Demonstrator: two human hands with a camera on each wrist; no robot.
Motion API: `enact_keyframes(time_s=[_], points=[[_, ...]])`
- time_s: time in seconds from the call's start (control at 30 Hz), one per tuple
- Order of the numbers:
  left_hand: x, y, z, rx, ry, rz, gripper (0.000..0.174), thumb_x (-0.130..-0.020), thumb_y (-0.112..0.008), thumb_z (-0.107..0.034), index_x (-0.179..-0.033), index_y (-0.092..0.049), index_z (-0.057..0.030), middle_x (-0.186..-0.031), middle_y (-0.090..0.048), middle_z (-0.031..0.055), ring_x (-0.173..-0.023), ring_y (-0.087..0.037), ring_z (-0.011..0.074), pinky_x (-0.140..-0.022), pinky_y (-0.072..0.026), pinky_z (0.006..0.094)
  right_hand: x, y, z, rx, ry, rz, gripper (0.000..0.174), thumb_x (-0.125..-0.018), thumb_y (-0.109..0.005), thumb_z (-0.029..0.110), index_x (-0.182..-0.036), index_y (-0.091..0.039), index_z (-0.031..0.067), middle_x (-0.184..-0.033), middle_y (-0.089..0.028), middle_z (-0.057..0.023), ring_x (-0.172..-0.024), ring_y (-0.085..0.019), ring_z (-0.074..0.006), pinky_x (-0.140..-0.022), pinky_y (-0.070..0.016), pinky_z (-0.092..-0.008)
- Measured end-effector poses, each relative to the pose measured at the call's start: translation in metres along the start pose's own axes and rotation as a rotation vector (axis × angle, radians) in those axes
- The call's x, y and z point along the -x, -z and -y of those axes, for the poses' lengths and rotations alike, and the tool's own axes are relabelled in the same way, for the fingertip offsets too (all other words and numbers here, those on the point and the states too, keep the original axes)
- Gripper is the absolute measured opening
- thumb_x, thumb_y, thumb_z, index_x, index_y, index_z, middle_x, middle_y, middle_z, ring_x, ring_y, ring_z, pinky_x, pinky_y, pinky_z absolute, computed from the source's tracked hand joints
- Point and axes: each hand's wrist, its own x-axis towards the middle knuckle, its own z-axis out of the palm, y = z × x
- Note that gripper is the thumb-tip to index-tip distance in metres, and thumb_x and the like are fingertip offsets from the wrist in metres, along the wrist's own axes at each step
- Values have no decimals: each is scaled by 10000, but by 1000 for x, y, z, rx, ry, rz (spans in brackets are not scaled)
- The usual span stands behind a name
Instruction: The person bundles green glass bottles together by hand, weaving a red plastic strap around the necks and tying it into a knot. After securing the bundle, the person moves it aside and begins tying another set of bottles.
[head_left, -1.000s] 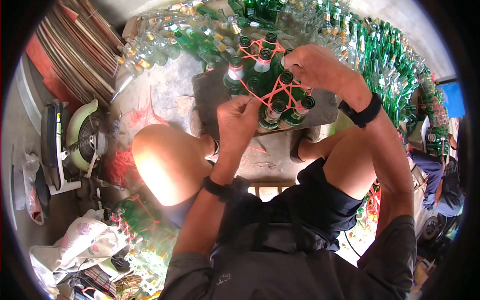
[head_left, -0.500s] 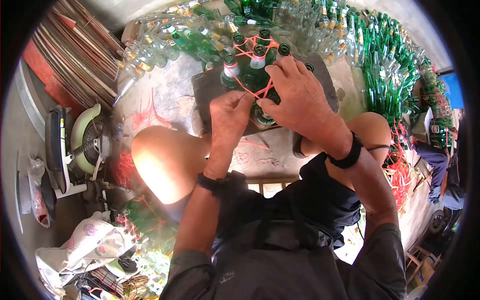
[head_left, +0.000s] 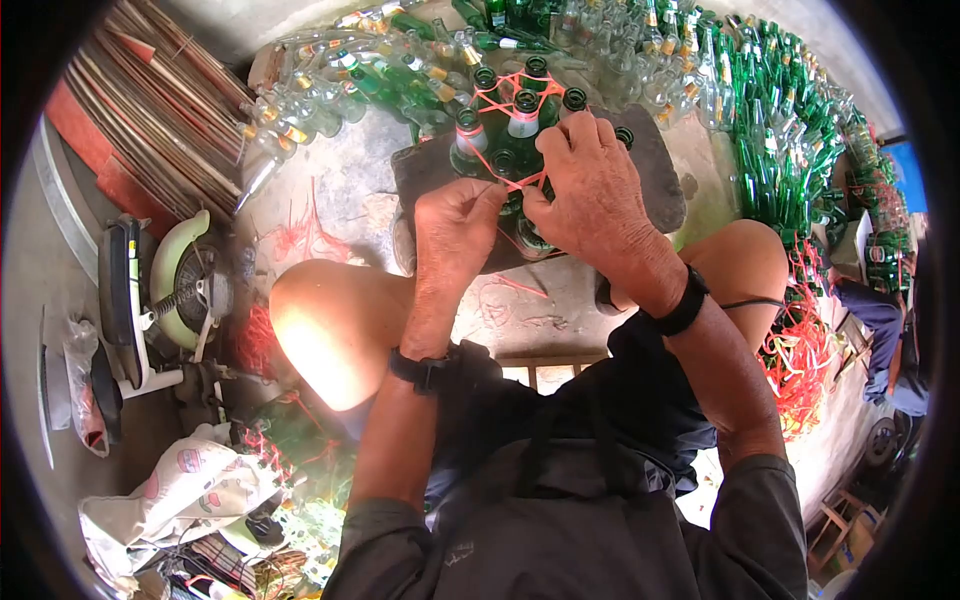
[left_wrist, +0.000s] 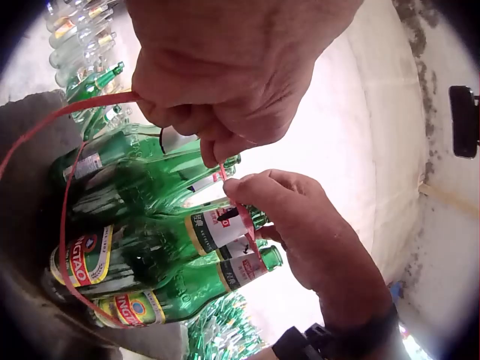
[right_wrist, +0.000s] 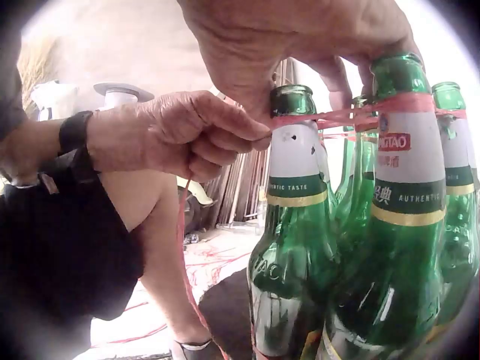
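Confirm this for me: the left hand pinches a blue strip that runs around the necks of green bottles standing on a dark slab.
Not right on the colour: the strip is pinkish red, not blue, as the right wrist view shows. The rest holds: the left hand pinches it, and it runs around the necks of green bottles standing on a dark slab.

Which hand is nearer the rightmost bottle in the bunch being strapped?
Right. The right hand partly hides that bottle, just beside its mouth; the left hand is farther off, toward the person's left.

A dark slab (head_left: 662, 180) bears a close cluster of upright bottles (head_left: 523, 122) (green glass ones).
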Motion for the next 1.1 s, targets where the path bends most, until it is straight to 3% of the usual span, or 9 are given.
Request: enact_keyframes(time_s=[0.13,0.23,0.33,0.47,0.53,0.73,0.97,1.03,1.1], points=[[-1,6,-13,-67,4,36,140,-953,-756,-77,-901,-766,52,-677,-661,33,-664,-549,63,-603,-479,293,1,-6,-1,2,-4,-16,291,-752,-740,173,-963,-627,7,-1052,-557,-204,-1037,-573,-410,-878,-515,-525],[-8,11,-11,-135,-25,90,135,-953,-751,-77,-917,-771,52,-690,-680,44,-663,-557,68,-602,-482,295,2,-8,-1,-4,-34,-9,306,-757,-737,175,-985,-629,1,-1063,-554,-207,-1044,-570,-412,-871,-517,-526],[-9,13,-24,-160,3,125,99,-962,-751,-64,-933,-796,18,-728,-674,-50,-669,-522,8,-567,-425,226,3,-7,1,-30,-48,-20,323,-759,-742,174,-1008,-630,0,-1079,-552,-209,-1057,-568,-410,-867,-519,-521],[-21,21,-35,-220,-47,219,110,-964,-747,-73,-946,-797,24,-739,-686,-47,-665,-538,9,-568,-434,221,3,-6,2,-65,-100,-8,377,-724,-768,130,-1043,-613,5,-1107,-547,-185,-1063,-559,-397,-929,-509,-486],[-30,23,-42,-297,-102,297,109,-905,-735,-94,-925,-772,7,-714,-706,165,-648,-675,194,-628,-523,361,4,-7,2,-75,-111,1,387,-719,-773,121,-1047,-604,4,-1122,-546,-189,-1082,-557,-403,-946,-504,-491],[-54,14,-74,-657,-306,342,78,-846,-668,-69,-810,-723,-29,-793,-703,207,-784,-686,448,-677,-542,488,4,-9,1,-86,-79,-34,335,-777,-735,156,-1042,-606,-2,-1083,-548,-210,-1068,-570,-404,-895,-527,-488],[-82,12,-74,-762,-490,416,87,-835,-696,-108,-776,-728,-53,-777,-693,203,-788,-683,443,-705,-538,528,5,-7,3,-71,-47,-37,286,-787,-713,134,-1005,-601,-14,-1061,-544,-208,-1035,-569,-387,-864,-528,-456],[-91,11,-74,-813,-634,454,18,-833,-755,-48,-846,-768,-52,-735,-685,174,-622,-664,332,-602,-521,385,5,-7,3,-56,-20,-85,237,-791,-696,108,-976,-607,-11,-1029,-540,-200,-992,-563,-373,-830,-524,-439],[-101,10,-69,-772,-619,479,18,-834,-762,-42,-848,-773,-49,-730,-689,166,-609,-659,298,-601,-518,373,5,-5,4,-60,-16,-92,219,-792,-692,101,-961,-607,-8,-1011,-534,-194,-974,-561,-367,-816,-519,-437]])
